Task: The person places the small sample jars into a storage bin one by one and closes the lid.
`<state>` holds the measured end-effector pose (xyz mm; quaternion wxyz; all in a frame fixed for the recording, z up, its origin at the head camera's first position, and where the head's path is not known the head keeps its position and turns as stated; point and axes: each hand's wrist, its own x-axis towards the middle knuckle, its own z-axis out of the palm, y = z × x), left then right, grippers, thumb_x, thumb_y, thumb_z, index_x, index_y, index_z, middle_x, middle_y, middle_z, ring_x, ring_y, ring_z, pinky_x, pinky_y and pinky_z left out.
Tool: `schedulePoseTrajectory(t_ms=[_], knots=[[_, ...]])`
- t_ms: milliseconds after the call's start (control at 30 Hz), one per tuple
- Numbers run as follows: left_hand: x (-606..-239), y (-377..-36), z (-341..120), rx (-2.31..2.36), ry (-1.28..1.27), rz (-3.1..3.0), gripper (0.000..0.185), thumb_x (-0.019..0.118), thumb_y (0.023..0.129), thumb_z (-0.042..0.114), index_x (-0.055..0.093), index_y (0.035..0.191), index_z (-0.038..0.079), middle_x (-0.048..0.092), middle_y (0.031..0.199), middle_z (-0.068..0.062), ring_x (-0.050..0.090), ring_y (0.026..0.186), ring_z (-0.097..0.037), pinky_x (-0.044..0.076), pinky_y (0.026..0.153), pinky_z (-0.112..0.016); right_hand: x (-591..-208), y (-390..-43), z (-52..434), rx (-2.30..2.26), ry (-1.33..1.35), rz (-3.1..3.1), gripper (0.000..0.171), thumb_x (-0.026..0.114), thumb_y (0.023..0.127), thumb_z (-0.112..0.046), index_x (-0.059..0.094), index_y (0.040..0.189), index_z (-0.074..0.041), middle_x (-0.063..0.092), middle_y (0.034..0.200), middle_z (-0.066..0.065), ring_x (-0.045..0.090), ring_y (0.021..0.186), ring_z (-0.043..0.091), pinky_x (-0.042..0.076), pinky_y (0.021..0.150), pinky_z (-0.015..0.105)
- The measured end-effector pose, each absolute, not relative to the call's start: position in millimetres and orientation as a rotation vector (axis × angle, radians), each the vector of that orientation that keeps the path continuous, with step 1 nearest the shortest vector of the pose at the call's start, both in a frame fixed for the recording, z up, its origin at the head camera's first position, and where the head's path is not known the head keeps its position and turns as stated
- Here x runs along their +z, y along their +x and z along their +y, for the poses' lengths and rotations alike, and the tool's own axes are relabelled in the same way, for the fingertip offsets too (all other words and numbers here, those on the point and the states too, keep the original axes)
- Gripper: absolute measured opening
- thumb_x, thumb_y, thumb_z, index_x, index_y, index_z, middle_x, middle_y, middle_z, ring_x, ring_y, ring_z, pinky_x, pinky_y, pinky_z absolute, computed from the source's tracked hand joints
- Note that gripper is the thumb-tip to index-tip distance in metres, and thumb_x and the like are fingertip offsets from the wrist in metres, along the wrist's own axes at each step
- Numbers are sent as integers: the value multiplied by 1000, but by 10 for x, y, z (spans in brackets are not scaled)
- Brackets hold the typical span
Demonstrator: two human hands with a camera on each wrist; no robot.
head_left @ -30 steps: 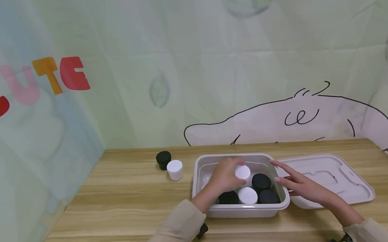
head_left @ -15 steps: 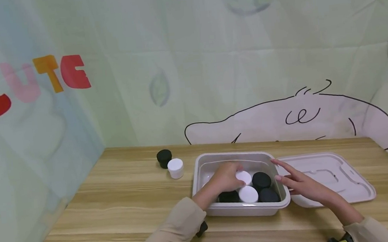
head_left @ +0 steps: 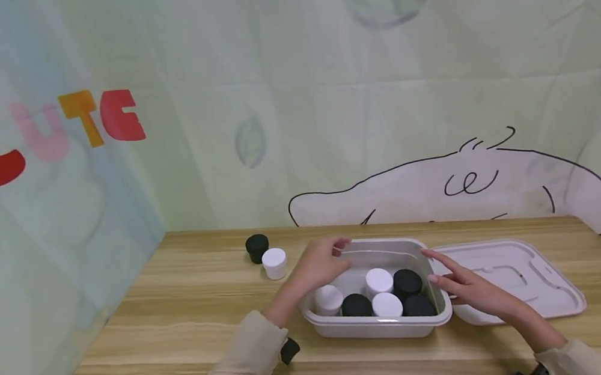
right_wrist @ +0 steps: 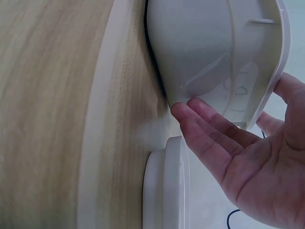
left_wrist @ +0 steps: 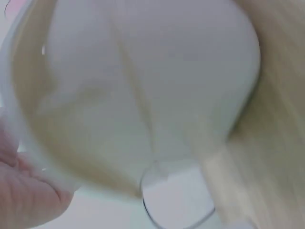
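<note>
While the right hand (head_left: 467,286) touches the right rim of the box (head_left: 382,330) with straight fingers, presumably steadying it, the empty left hand (head_left: 318,263), fingers parted, is over the box's left end, six jars (head_left: 378,278) inside, two jars (head_left: 274,263) left of it.

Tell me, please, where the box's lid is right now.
In the head view, the lid lies on the wooden table, just right of the box, partly hidden by the right hand.
</note>
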<state>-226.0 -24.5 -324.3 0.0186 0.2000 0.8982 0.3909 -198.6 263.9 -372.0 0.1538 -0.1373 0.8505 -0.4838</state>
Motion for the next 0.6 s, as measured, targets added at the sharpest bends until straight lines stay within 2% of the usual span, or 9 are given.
schedulePoseTrajectory(t_ms=[200, 433, 600], knots=[[-3177, -2328, -632, 1400, 482, 2877, 40, 67, 79, 11, 58, 118, 4, 60, 113, -12, 58, 102, -26, 47, 85, -37, -3713, -1986, 2643, -1392, -388, 2437, 62, 45, 96, -29, 12, 146, -14, 26, 137, 36, 44, 117, 44, 48, 82, 46], [-3314, -2437, -1054, 1443, 341, 2977, 43, 68, 77, 11, 57, 117, -3, 59, 114, -19, 56, 103, -32, 45, 88, -41, -3715, -1989, 2648, -1390, -403, 2436, 62, 45, 96, -29, 12, 146, -15, 27, 137, 35, 43, 117, 44, 48, 83, 46], [-3420, -2472, -1209, 1344, 270, 3038, 46, 69, 77, 13, 56, 119, -3, 58, 116, -20, 54, 107, -34, 42, 91, -43, -3723, -1981, 2649, -1401, -417, 2435, 62, 44, 96, -29, 12, 146, -14, 28, 136, 36, 44, 117, 43, 48, 82, 45]])
